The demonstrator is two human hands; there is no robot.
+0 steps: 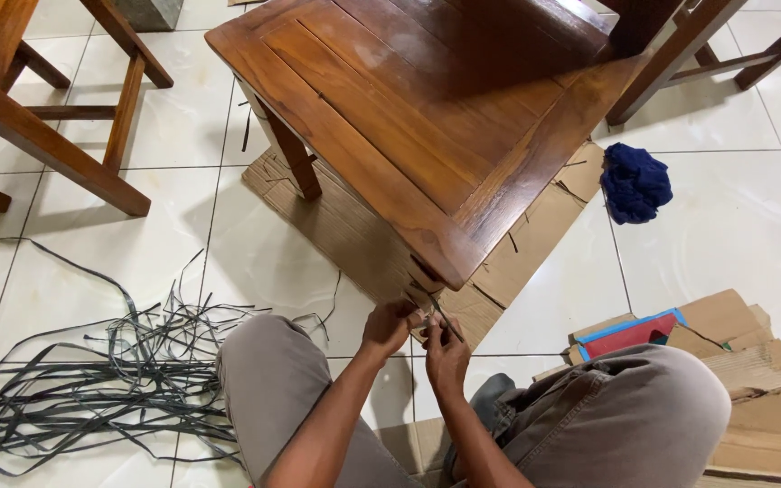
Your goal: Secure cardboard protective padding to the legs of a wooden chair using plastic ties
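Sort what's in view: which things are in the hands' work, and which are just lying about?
In the work: left hand and right hand on a dark strip at the wooden chair corner; strip pile.
Lying about: blue cloth, cardboard scraps, red-blue packet.

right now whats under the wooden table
Flattened brown cardboard lies on the tiles under the wooden table, with thin dark strips on it. The tabletop hides the rest beneath.

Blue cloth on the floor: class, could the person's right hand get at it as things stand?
Probably yes. The blue cloth lies on bare tile to the right of the wooden table, with nothing between it and the right hand. That hand is occupied at the table corner, though, so it would need a long stretch.
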